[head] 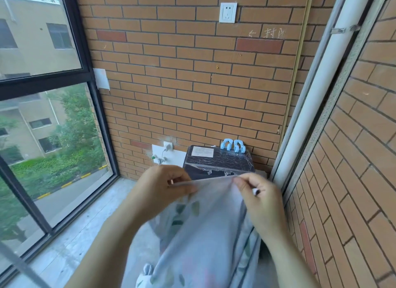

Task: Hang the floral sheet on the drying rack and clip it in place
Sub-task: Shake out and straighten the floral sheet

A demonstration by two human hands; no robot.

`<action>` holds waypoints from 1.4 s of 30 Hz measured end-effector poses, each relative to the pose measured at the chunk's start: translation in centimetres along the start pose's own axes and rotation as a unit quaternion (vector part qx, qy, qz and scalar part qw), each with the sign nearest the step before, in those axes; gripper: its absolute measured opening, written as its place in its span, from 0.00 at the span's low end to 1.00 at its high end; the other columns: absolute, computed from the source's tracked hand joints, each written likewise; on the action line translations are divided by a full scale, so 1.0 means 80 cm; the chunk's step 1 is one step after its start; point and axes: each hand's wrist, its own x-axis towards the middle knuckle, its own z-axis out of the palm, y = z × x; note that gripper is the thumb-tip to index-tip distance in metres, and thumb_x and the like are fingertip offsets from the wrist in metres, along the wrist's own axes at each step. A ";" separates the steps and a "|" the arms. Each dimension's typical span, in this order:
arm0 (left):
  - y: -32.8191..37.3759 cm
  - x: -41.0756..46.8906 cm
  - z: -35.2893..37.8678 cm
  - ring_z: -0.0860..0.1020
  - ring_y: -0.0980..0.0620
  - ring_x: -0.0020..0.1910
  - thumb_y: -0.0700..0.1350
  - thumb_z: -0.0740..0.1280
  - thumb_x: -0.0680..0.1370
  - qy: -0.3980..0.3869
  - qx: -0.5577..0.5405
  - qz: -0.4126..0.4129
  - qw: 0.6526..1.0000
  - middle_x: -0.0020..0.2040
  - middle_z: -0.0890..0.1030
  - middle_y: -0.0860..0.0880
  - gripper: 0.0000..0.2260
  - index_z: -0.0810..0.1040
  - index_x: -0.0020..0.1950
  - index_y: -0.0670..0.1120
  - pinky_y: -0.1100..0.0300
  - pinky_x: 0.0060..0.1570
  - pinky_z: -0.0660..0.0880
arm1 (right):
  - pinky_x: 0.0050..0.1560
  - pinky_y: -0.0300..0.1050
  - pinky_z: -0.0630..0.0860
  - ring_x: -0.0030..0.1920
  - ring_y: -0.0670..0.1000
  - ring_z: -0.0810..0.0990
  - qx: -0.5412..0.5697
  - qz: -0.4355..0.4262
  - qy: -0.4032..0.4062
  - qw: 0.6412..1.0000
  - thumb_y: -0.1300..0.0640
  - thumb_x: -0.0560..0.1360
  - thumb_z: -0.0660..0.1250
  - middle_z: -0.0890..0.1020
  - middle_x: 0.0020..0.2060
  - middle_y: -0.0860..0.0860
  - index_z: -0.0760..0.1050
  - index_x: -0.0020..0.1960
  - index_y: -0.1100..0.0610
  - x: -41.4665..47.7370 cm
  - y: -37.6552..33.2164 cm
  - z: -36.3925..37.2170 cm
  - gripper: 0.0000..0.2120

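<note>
– Two hands enter from the lower edge; what does each grip?
– The left hand [162, 187] has its fingers curled round the upper hem of the floral sheet [205, 229]. The right hand [259, 199] pinches the same hem between thumb and forefinger. The hem runs taut from one hand to the other.

– Where is the sheet?
– It is held in the air in front of the person. From the hem it falls in folds to the bottom of the view, above the concrete floor [85, 223]. The fabric is pale, printed with green leaves.

– And the clips?
– Two light-blue clips [232, 145] sit side by side on the far edge of a dark marbled box [218, 161], which stands against the brick wall [192, 84]. They are beyond the hands and apart from them. A paper label [202, 152] lies on the box top.

– What surrounds the work?
– A wall socket [228, 12] is set high on the brick, and a white plug [167, 146] sits in a lower outlet just left of the box. A dark-framed window [40, 51] fills the left side. A white pipe [317, 90] runs upright at the right. A blurred grey bar [19, 264] crosses the lower left corner; I cannot tell what it belongs to.
</note>
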 end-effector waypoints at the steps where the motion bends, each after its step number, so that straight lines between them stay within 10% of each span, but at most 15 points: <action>1: -0.010 -0.001 -0.008 0.69 0.59 0.26 0.52 0.74 0.69 0.010 0.011 -0.004 1.000 0.28 0.77 0.55 0.07 0.80 0.33 0.55 0.62 0.28 0.64 | 0.35 0.46 0.70 0.31 0.53 0.73 -0.006 -0.012 0.026 1.000 0.54 0.76 0.67 0.79 0.30 0.53 0.79 0.39 0.53 0.006 -0.002 -0.008 0.08; 12: -0.015 0.027 -0.037 0.75 0.58 0.27 0.42 0.69 0.76 0.360 -0.089 -0.031 0.928 0.32 0.79 0.52 0.03 0.82 0.44 0.47 0.63 0.31 0.70 | 0.30 0.38 0.65 0.28 0.51 0.69 -0.046 -0.067 -0.005 0.997 0.54 0.75 0.70 0.80 0.31 0.52 0.81 0.39 0.51 0.037 -0.035 -0.028 0.06; 23: -0.031 0.018 0.002 0.61 0.51 0.29 0.42 0.62 0.79 0.299 -0.114 -0.142 0.937 0.28 0.63 0.48 0.17 0.64 0.33 0.36 0.54 0.29 0.57 | 0.33 0.30 0.68 0.29 0.41 0.72 -0.018 0.092 0.147 0.985 0.54 0.77 0.67 0.81 0.29 0.42 0.78 0.40 0.52 0.032 -0.003 -0.039 0.08; 33: -0.030 0.010 0.067 0.62 0.59 0.26 0.42 0.67 0.77 0.185 -0.237 -0.159 0.940 0.25 0.66 0.55 0.16 0.71 0.29 0.42 0.66 0.26 0.57 | 0.37 0.30 0.68 0.31 0.44 0.70 0.111 0.095 0.070 0.987 0.51 0.78 0.63 0.71 0.26 0.46 0.76 0.39 0.59 0.035 -0.035 -0.037 0.14; 42: -0.013 -0.001 0.118 0.76 0.58 0.31 0.40 0.74 0.72 0.063 -0.474 -0.192 0.857 0.33 0.80 0.52 0.05 0.84 0.46 0.41 0.69 0.30 0.71 | 0.32 0.30 0.64 0.30 0.45 0.64 0.147 0.069 0.013 0.987 0.55 0.78 0.65 0.66 0.26 0.47 0.75 0.32 0.51 0.052 -0.085 -0.004 0.15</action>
